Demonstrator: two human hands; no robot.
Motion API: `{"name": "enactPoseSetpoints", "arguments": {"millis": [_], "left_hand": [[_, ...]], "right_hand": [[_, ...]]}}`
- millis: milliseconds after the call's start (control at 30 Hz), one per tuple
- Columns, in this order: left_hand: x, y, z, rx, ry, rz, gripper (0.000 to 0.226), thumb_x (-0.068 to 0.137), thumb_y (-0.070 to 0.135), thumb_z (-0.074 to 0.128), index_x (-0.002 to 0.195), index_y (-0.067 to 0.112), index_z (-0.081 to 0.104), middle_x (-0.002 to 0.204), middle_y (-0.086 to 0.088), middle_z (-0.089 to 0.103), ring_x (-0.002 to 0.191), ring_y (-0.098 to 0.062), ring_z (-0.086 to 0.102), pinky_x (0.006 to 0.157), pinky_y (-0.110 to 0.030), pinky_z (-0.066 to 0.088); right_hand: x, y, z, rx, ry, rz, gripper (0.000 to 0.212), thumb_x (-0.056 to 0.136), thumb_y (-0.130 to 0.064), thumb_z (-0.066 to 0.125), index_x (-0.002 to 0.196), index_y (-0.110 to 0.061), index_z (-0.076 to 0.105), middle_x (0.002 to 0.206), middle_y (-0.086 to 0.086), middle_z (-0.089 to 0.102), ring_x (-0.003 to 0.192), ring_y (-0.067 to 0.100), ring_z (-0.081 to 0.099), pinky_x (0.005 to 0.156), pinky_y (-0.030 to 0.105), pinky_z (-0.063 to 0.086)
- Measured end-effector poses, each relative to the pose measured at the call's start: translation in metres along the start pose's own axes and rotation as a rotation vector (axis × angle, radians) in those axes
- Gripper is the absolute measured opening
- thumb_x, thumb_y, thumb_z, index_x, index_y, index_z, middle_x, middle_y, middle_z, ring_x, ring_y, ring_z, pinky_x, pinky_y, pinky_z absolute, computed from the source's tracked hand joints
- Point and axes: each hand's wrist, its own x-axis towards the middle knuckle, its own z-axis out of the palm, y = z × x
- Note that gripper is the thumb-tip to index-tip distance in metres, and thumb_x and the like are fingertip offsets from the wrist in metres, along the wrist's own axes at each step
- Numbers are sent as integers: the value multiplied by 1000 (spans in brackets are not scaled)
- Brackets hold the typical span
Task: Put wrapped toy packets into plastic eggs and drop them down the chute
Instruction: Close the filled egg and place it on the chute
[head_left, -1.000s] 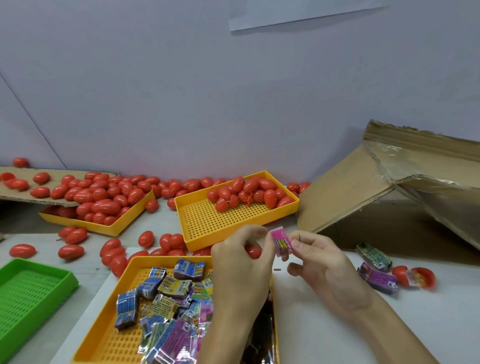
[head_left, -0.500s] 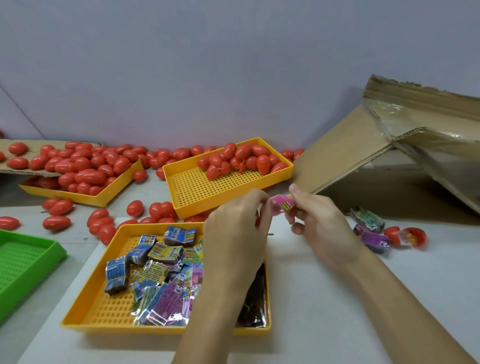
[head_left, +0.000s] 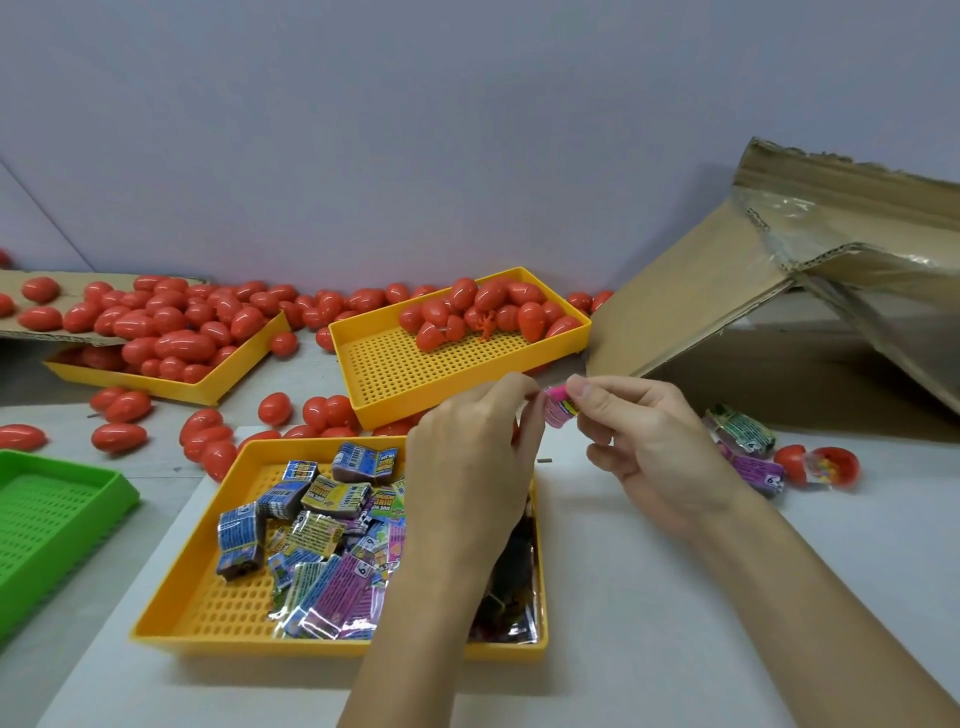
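My left hand and right hand pinch one pink packet above three yellow trays: near tray holds packets (too many to count), far trays red eggs.

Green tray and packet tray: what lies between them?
In the head view, only bare white tabletop separates the green tray from the packet tray; loose red eggs sit farther back.

green tray cut off at left edge
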Motion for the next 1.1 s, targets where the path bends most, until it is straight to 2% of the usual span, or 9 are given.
{"name": "enactPoseSetpoints", "arguments": {"millis": [33, 200, 367, 433, 600, 733, 900, 1033, 1100], "left_hand": [[0, 0, 0, -1, 5, 0, 12, 96, 20, 66, 93, 10, 72, 76, -3, 71, 66, -25, 65, 53, -44, 53], [1, 0, 0, -4, 53, 9, 12, 95, 20, 67, 90, 10, 72, 74, -1, 70, 62, -21, 63, 50, -43, 53], [1, 2, 4, -154, 22, -128, 17, 94, 28, 67, 91, 13, 75, 75, 4, 71, 67, -13, 64, 58, -40, 55], [1, 3, 5, -216, 5, -174, 17, 93, 29, 68, 91, 14, 75, 73, 7, 70, 66, -9, 64, 59, -37, 55], [2, 3, 6, -267, 9, -205, 8, 90, 24, 72, 88, 17, 76, 69, 9, 67, 66, -9, 63, 59, -32, 53], [2, 3, 4, -229, 36, -168, 10, 92, 22, 69, 87, 15, 74, 70, 10, 66, 64, -7, 62, 57, -28, 53], [3, 5, 2, -192, 42, -157, 9, 92, 21, 68, 89, 14, 74, 71, 13, 63, 65, -5, 62, 59, -18, 51], [4, 8, 0, -328, -43, -247, 14, 89, 30, 70, 98, 20, 71, 82, 17, 66, 76, -3, 64, 64, -15, 51], [4, 7, -1, -418, -109, -326, 17, 90, 25, 67, 106, 24, 66, 89, 16, 65, 79, -2, 64, 64, -14, 50]], "right_hand": [[0, 0, -1, 2, -11, 6, 34, 62, -42, 76, 82, -15, 80, 63, 0, 49, 55, 7, 40, 43, 16, 32], [-2, -2, -2, -91, -45, 8, 35, 75, -38, 69, 95, -12, 79, 87, 16, 63, 59, 9, 44, 46, 17, 35], [-4, -4, -2, -125, -41, -26, 34, 76, -40, 66, 93, -14, 78, 97, 26, 63, 71, 12, 51, 55, 24, 38], [-4, -4, -3, -107, -50, -42, 32, 77, -39, 65, 92, -13, 77, 93, 23, 62, 73, 11, 52, 57, 26, 37], [-4, -4, -3, -99, -79, -80, 19, 83, -33, 67, 84, -18, 77, 79, 2, 66, 74, 10, 53, 58, 28, 39], [-3, -2, -2, -82, -61, -76, 25, 78, -36, 65, 86, -17, 80, 80, 4, 68, 73, 9, 57, 61, 26, 44], [-1, -1, -2, -82, -15, -78, 22, 75, -32, 66, 84, -16, 79, 79, 8, 71, 73, 11, 62, 60, 23, 50], [0, 1, -4, -66, 27, -97, 15, 86, -20, 64, 86, -14, 78, 78, 6, 72, 74, 12, 65, 60, 21, 51], [1, 1, -6, -87, 87, -110, 16, 92, -13, 62, 88, -13, 77, 79, 5, 73, 77, 13, 67, 63, 22, 52]]}}
